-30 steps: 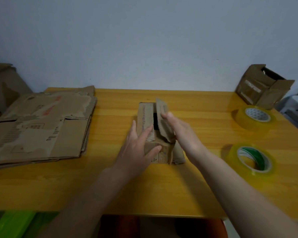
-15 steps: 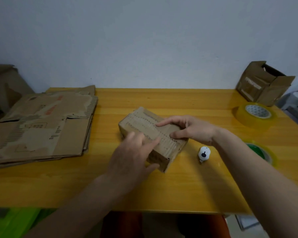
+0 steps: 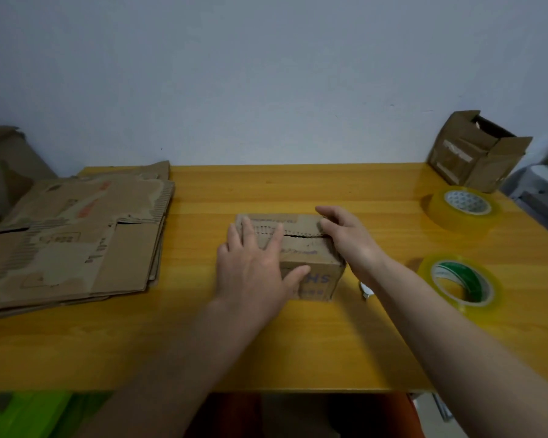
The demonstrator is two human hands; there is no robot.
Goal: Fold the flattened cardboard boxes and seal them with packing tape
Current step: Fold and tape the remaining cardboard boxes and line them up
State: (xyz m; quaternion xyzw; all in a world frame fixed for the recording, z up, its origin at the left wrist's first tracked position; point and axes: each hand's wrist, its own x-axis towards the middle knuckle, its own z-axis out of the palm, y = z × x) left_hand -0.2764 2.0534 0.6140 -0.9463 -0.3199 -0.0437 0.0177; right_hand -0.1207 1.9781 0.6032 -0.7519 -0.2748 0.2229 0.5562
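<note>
Small brown corrugated cardboard box sits mid-table on the yellow wooden table, directly ahead of both hands; long axis runs left-right, flap seam likewise, seam not yet taped

Left hand: fingers straight and spread, pressing flat on the left half of the top flaps, thumb against the near face

Right hand: fingers loosely bent over the right end of the top, holding flaps down

Two rolls of clear yellowish packing tape, near roll and far roll, lie well to the right. Judgement: right hand is nearer the tape, so left should keep the flaps shut while right fetches; strip should run along the seam
</note>
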